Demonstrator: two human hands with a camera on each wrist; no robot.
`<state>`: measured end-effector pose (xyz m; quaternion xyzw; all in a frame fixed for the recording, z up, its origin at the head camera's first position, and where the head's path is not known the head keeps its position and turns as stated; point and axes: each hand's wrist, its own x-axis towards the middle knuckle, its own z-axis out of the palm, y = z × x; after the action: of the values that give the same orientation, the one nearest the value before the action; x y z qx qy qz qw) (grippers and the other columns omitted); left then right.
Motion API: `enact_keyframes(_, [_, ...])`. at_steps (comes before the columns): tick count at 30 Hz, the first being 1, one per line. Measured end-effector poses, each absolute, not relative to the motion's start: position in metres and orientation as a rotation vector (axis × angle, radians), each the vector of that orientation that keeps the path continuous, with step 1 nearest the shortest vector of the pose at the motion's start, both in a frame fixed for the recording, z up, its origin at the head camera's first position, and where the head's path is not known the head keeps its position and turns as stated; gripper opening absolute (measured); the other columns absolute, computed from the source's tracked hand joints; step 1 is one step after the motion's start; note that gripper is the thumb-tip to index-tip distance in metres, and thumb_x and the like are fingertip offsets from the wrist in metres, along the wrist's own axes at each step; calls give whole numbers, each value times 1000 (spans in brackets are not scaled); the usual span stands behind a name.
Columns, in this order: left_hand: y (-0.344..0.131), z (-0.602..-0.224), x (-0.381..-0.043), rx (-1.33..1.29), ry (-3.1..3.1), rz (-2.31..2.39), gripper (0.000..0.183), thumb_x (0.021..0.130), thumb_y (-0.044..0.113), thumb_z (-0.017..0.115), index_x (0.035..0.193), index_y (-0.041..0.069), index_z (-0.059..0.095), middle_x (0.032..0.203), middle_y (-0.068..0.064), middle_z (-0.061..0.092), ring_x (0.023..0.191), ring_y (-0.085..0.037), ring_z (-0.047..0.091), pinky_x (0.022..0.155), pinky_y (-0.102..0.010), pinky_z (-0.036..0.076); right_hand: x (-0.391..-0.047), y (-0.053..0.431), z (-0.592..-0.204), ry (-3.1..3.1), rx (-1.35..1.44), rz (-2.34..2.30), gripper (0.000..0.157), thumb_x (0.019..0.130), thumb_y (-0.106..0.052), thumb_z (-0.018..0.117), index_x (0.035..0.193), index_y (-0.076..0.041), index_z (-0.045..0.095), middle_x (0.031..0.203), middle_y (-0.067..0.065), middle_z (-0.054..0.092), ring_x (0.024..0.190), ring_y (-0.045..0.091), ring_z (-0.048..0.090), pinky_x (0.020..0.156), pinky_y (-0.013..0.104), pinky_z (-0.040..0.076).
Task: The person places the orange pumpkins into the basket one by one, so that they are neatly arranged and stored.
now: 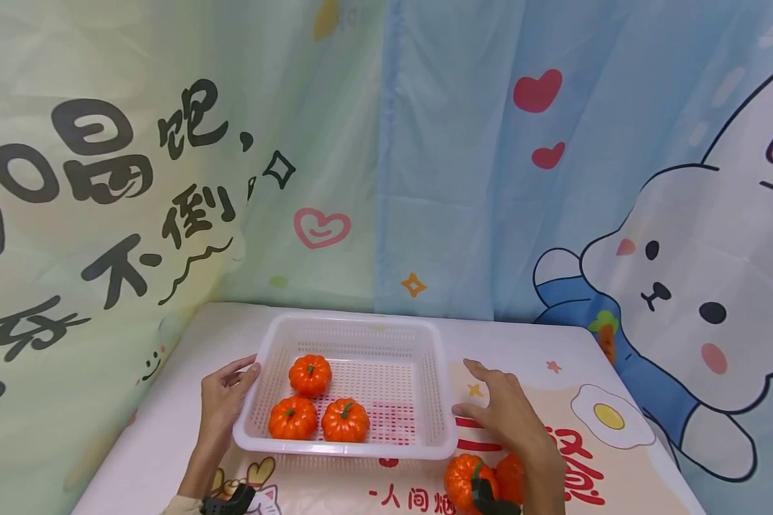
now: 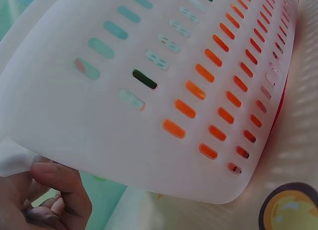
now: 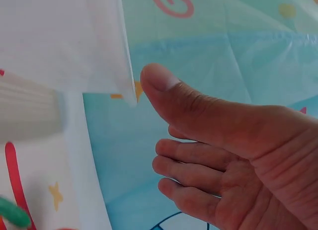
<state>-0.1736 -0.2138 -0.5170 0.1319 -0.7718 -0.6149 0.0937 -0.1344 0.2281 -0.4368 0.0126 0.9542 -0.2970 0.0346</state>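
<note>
A white plastic basket (image 1: 396,450) with slotted walls stands on the table, with three small orange pumpkins in its left part: one at the back (image 1: 310,375), one at front left (image 1: 293,418) and one at front right (image 1: 345,420). My left hand (image 1: 224,397) grips the basket's left rim; in the left wrist view its thumb (image 2: 47,170) lies at the rim with the fingers curled. Beside the right rim is my right hand (image 1: 499,408), thumb and fingers spread apart, holding nothing. In the right wrist view its thumb tip (image 3: 159,78) is close to the basket edge.
Two more pumpkins lie in front of the basket at the right, one (image 1: 469,479) beside the other (image 1: 510,476), partly hidden by my right forearm. A printed cloth (image 1: 612,458) covers the table. Behind it hangs a printed curtain (image 1: 451,179).
</note>
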Motion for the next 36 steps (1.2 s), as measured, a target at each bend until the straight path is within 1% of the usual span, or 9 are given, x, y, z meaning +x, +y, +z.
enact_keyframes(9, [-215,-519,-173,394,-2270,-1830,49,109,35,69,146,3,68,136,-28,72,82,-1,70,72,-18,63,-135,248,-447,2926,99,-856,89,91,-31,90,166,-11,47,156,29,57,143,53,48,106,70,56])
enact_keyframes(16, [-215,-518,-174,393,-2273,-1833,50,109,35,68,147,3,68,137,-28,72,83,-2,69,73,-18,63,-138,262,-454,2939,134,-818,93,87,-27,94,165,-6,47,160,31,53,142,57,47,106,69,55])
enact_keyframes(22, [-215,-519,-173,400,-2277,-1828,50,109,35,69,147,3,68,133,-26,73,82,-3,69,72,-18,63,-140,271,-461,2927,176,-778,93,86,-24,95,163,-3,47,155,35,56,139,57,49,105,68,57])
enact_keyframes(28, [-215,-520,-173,397,-2272,-1836,49,109,34,69,147,3,68,133,-27,73,82,-2,70,72,-18,63,-140,277,-465,2938,175,-791,95,86,-23,95,163,2,46,154,36,56,141,59,48,110,71,51])
enact_keyframes(32, [-215,-520,-174,399,-2282,-1838,50,109,34,68,148,2,66,137,-27,72,83,0,70,73,-18,63,-139,282,-468,2923,202,-807,98,85,-24,96,163,4,43,155,38,54,142,60,47,110,71,51])
enact_keyframes(36, [-215,-519,-174,397,-2281,-1819,49,109,35,68,146,3,68,136,-27,72,83,-3,69,73,-18,63,-139,288,-474,2892,250,-824,98,86,-24,95,163,4,42,156,39,51,143,61,43,110,71,51])
